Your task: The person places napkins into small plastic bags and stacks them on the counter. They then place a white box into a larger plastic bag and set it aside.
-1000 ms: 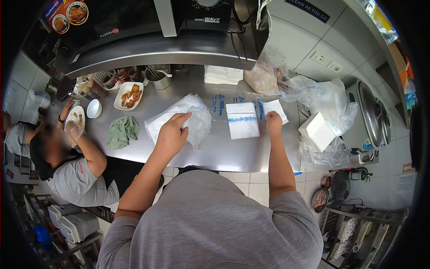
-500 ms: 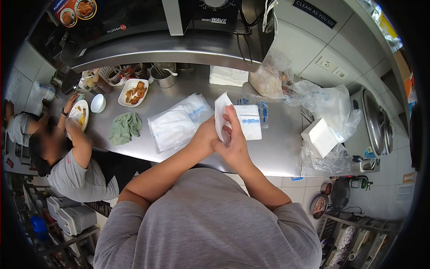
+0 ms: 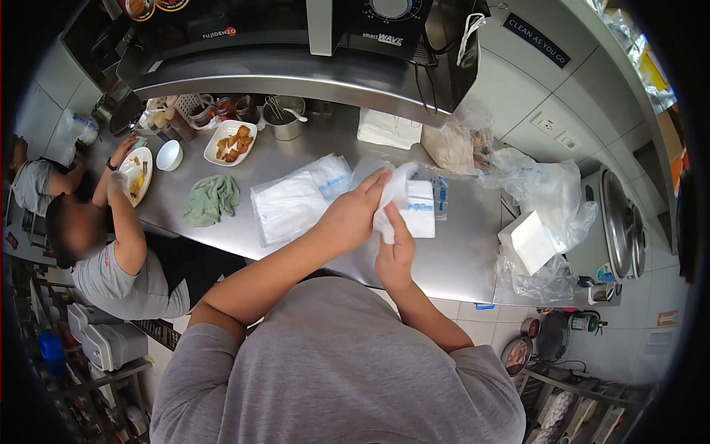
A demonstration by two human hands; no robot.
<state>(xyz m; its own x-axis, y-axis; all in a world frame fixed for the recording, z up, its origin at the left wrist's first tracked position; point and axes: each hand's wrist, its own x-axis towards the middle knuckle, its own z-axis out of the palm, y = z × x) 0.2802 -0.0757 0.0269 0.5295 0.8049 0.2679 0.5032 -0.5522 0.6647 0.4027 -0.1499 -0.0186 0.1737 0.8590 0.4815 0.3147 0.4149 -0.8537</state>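
You're handling a thin white sheet point(image 3: 400, 186) over the counter point(image 3: 457, 260), mid-length, beside the napkin stack point(image 3: 422, 220). Your left hand point(image 3: 353, 216) grips its left side, fingers together; your right hand point(image 3: 396, 255) pinches its lower end. Shifting it calls for light fingers.

The shiny metal table point(image 3: 458, 270) has lots on it. On its left side are a long plate point(image 3: 129, 163) of food, a small white bowl point(image 3: 169, 155), a white dish point(image 3: 210, 153) of brown bits and a green cloth point(image 3: 211, 200). A metal pot point(image 3: 287, 132) and white papers point(image 3: 387, 127) sit at the back. Flat see-through bags point(image 3: 292, 211) lie near a white pack point(image 3: 423, 223). Crinkly plastic point(image 3: 546, 285) is on the right side.
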